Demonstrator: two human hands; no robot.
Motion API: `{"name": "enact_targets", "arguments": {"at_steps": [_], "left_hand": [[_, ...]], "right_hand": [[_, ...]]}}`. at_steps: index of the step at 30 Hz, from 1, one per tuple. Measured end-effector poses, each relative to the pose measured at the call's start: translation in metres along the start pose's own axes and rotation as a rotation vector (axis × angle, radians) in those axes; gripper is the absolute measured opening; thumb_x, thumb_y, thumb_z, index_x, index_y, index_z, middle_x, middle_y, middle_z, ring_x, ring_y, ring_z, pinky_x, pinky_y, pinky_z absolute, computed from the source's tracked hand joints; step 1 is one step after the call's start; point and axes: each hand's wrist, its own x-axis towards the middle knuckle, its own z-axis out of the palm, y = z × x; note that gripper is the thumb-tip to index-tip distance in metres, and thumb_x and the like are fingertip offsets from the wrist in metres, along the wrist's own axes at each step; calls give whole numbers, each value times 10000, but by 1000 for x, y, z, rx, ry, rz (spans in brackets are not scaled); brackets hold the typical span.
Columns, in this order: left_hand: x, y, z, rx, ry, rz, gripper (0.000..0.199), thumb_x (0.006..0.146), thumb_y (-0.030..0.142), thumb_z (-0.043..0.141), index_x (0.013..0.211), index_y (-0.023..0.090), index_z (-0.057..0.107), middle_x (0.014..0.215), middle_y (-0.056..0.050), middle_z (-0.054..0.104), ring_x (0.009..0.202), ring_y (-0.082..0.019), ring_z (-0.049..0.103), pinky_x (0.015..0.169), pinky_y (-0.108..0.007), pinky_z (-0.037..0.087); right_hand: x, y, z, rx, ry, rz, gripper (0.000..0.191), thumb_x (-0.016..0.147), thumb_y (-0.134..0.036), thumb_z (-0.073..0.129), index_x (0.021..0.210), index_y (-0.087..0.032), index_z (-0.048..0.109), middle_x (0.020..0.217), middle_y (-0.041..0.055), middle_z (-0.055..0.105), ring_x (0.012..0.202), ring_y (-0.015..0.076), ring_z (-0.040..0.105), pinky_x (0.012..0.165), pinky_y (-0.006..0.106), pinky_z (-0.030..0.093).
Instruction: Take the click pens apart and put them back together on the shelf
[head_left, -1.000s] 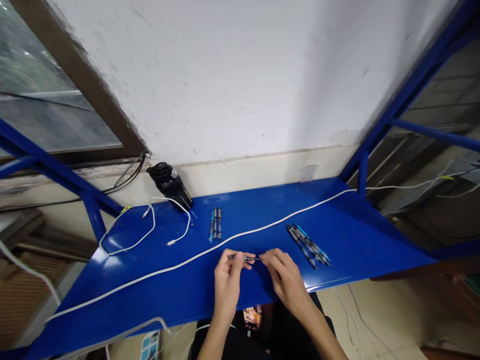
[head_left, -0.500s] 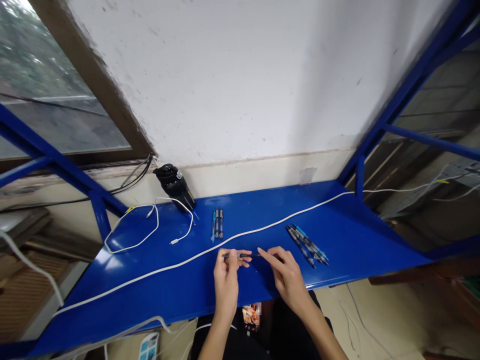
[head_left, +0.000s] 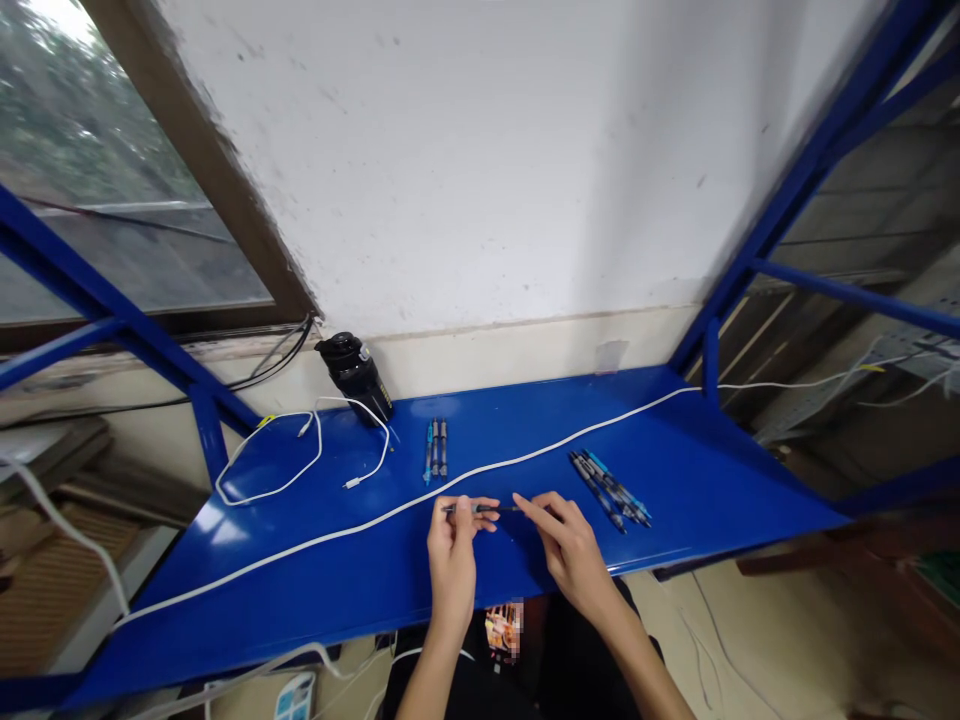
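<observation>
My left hand (head_left: 452, 570) pinches a slim dark pen (head_left: 505, 508) by the barrel, its fingers (head_left: 472, 513) together on it, low in the middle of the frame above the blue worktop (head_left: 712, 480). My right hand (head_left: 574, 558) has its fingers (head_left: 534, 510) apart, the index near the pen's tip; I can't tell if they touch. The pen should feel light, stiff and a bit slippery, so the barrel seems the surest hold. More pens (head_left: 609, 499) lie to the right.
</observation>
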Motion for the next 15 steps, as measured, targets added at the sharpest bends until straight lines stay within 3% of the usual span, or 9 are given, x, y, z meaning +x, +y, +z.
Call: {"name": "enact_targets", "arguments": {"at_steps": [9, 15], "left_hand": [[0, 0, -1, 33, -14, 9, 352, 1061, 542, 673, 1026, 197, 608, 1007, -113, 842, 836, -225, 812, 751, -335, 624], [-3, 5, 1, 165, -100, 52, 346, 1051, 543, 680, 1003, 202, 645, 992, -111, 843, 806, -228, 803, 776, -355, 639]], "right_hand": [[2, -4, 0, 56, -57, -41, 517, 1149, -124, 399, 1595, -329, 561, 1189, 96, 733, 1013, 235, 688, 858, 399, 517], [4, -6, 3, 40, -34, -70, 398, 1165, -229, 497, 1536, -321, 607, 1110, 83, 743, 952, 235, 693, 837, 399, 525]]}}
